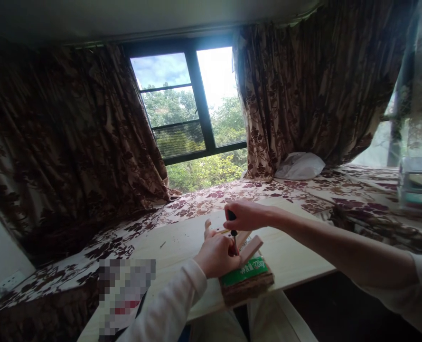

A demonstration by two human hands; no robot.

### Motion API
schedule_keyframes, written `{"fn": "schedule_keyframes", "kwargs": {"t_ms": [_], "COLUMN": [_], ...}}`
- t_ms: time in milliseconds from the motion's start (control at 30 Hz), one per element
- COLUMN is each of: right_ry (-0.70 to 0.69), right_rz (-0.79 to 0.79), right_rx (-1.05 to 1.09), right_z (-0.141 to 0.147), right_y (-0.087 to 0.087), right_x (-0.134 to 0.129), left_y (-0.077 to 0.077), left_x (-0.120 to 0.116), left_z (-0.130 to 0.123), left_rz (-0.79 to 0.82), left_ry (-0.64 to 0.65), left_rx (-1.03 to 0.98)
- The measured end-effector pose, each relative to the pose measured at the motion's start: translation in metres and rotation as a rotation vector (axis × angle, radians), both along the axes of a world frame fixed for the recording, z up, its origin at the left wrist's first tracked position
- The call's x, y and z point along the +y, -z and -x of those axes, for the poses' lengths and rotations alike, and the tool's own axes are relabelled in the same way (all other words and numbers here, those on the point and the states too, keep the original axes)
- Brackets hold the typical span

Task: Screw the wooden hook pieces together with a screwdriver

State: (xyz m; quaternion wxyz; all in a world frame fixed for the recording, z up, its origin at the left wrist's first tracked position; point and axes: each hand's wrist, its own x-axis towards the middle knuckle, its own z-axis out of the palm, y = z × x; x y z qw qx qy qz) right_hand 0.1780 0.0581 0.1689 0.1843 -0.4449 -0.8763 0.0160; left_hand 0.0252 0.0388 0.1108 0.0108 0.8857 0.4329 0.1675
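Observation:
My right hand [249,216] is closed around the black handle of a screwdriver [234,232], whose shaft points down. Beneath it, my left hand [216,254] is closed near the lower end of the shaft, its fingers against a pale wooden strip [252,249]. What the screwdriver tip meets is hidden by the left fingers. The wooden strip lies slanted over a brown block-shaped pack [248,288] with a green printed label [244,270]. Another small wooden piece [208,229] shows beyond my left hand.
A pale wooden board [175,256] carries the work, with small bits scattered on it. A blurred-out item [125,299] lies at left. Behind are a flower-patterned cloth [211,197], a white plastic bag [299,165], and a clear drawer box [419,185] at far right.

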Motion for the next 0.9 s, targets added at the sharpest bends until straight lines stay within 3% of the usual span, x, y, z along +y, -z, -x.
{"fn": "schedule_keyframes", "kwargs": {"t_ms": [133, 233, 333, 433, 533, 633, 733, 833, 900], "right_ry": [-0.049, -0.065, -0.074, -0.077, -0.076, -0.101, -0.113, -0.101, -0.094], "right_rz": [0.015, 0.028, 0.006, -0.021, -0.034, -0.026, -0.011, 0.000, 0.008], "right_rx": [-0.015, -0.015, 0.001, 0.024, 0.046, 0.082, 0.115, 0.120, 0.118], "right_z": [-0.004, -0.003, -0.002, -0.002, -0.003, -0.004, -0.006, -0.008, -0.009], "right_y": [-0.003, -0.005, -0.003, 0.001, 0.004, 0.006, 0.006, 0.006, 0.005], "right_x": [-0.003, -0.004, -0.004, -0.004, -0.003, -0.004, -0.006, -0.008, -0.008], "left_y": [-0.012, -0.010, 0.010, 0.041, 0.065, 0.075, 0.076, 0.075, 0.076], "left_x": [-0.012, -0.030, -0.046, -0.052, -0.048, -0.043, -0.043, -0.051, -0.060], "left_z": [0.014, 0.034, 0.055, 0.066, 0.064, 0.055, 0.055, 0.061, 0.060], "left_rz": [-0.009, -0.039, -0.061, 0.068, 0.208, 0.240, 0.059, -0.334, -0.545], "left_ry": [-0.016, -0.097, -0.256, -0.356, -0.357, -0.281, -0.279, -0.331, -0.284], "left_rx": [-0.095, -0.205, -0.481, -0.646, -0.730, -0.841, -0.795, -0.564, -0.429]}}
